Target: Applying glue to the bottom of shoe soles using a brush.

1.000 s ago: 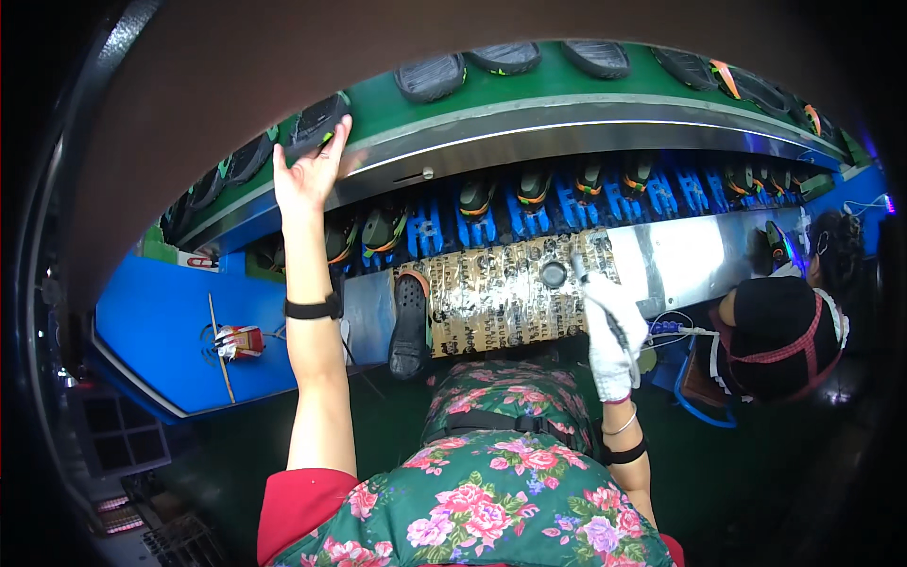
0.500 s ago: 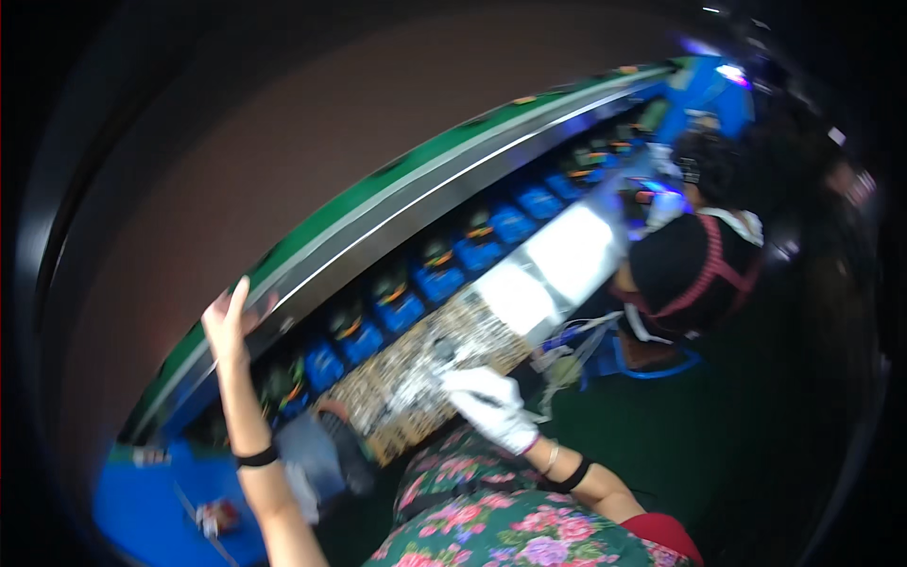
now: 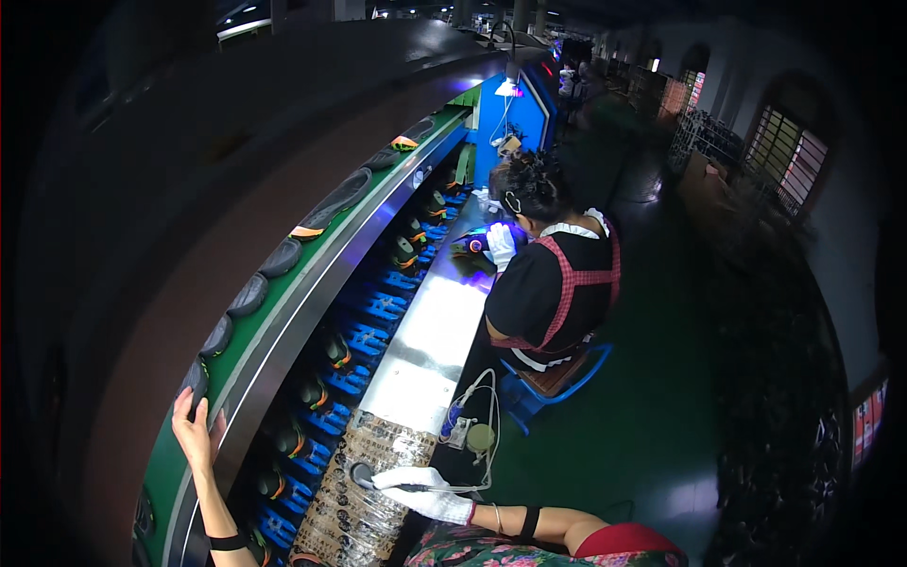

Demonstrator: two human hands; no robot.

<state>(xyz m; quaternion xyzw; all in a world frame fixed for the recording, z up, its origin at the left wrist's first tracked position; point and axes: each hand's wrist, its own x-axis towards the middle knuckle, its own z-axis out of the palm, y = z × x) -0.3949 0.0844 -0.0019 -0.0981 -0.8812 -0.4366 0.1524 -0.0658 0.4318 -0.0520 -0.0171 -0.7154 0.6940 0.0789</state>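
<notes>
My left hand [image 3: 194, 437] is bare and reaches onto the green conveyor belt [image 3: 248, 342]. Its fingers and thumb close around the near end of a dark shoe sole [image 3: 196, 376]. My right hand [image 3: 423, 491] wears a white glove and is low over the tape-covered stretch of the work surface [image 3: 354, 520]. It grips a tool with a dark, rounded end [image 3: 361, 474]; the rest of the tool is hidden by the glove. A pale cord [image 3: 492, 416] loops down close to the glove.
More soles [image 3: 248, 295] lie along the belt. Below it, shoes [image 3: 315, 390] sit in a row of blue holders [image 3: 350, 380]. A bare metal plate [image 3: 416, 354] adjoins the taped part. A seated co-worker [image 3: 557, 274] in white gloves holds a shoe [image 3: 472, 246] under violet light.
My view has swung and sharpened, so the belt now runs more steeply. My left hand, spread at the belt's edge before, now has a sole between its fingers. My right hand stays over the taped surface.
</notes>
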